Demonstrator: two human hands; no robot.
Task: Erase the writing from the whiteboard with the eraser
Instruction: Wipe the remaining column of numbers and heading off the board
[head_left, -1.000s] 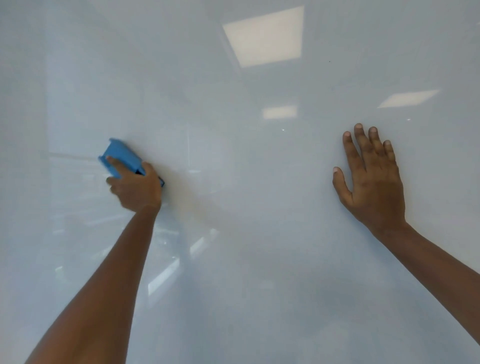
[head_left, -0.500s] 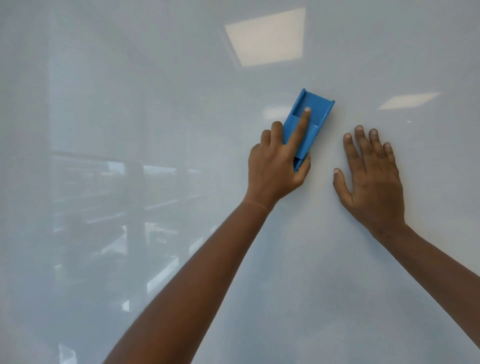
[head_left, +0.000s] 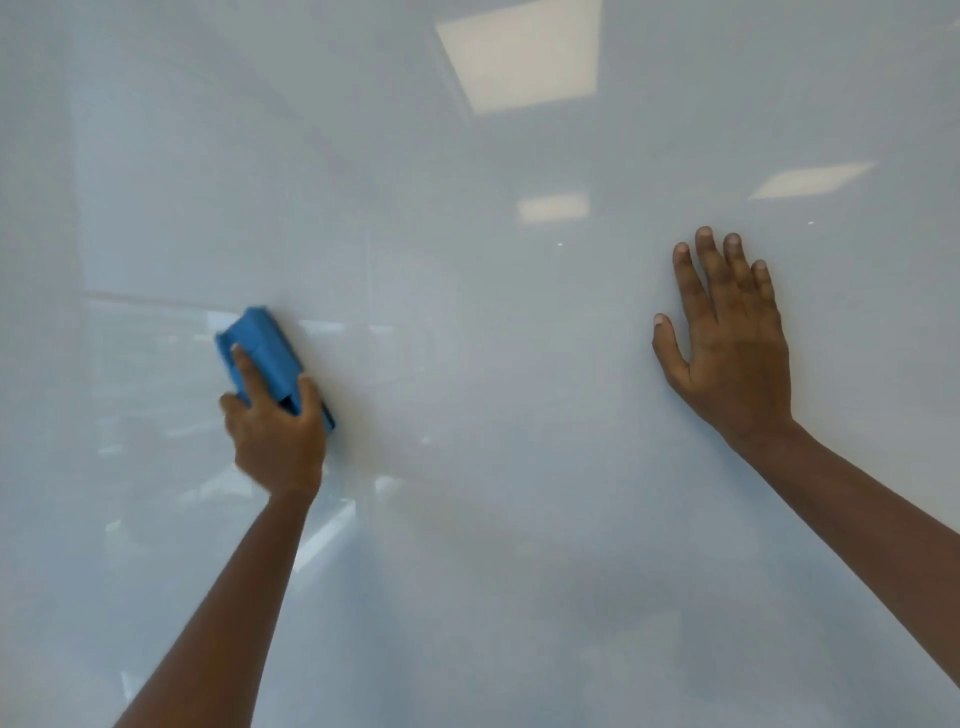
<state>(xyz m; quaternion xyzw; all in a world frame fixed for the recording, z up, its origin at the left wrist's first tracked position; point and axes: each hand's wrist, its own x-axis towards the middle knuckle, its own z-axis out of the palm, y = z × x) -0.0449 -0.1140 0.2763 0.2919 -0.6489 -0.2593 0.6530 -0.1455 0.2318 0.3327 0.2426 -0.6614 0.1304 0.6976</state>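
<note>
Eraser (head_left: 266, 358) swept back from beside right hand (head_left: 727, 343) to board's left, left hand (head_left: 275, 436) fingers (head_left: 244, 371) clamped around it; right hand's fingers spread flat on whiteboard (head_left: 493, 364); no writing visible, probably nearly finished

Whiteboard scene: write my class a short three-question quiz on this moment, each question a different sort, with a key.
1. True or false: the right hand lies flat and open on the whiteboard.
2. Which hand holds the blue eraser? A) left hand B) right hand C) neither
3. Fill in: any writing on the visible board surface? ____

Key: 1 true. 2 A, the left hand presses it to the board. 3 none; only reflected ceiling lights show.
</note>
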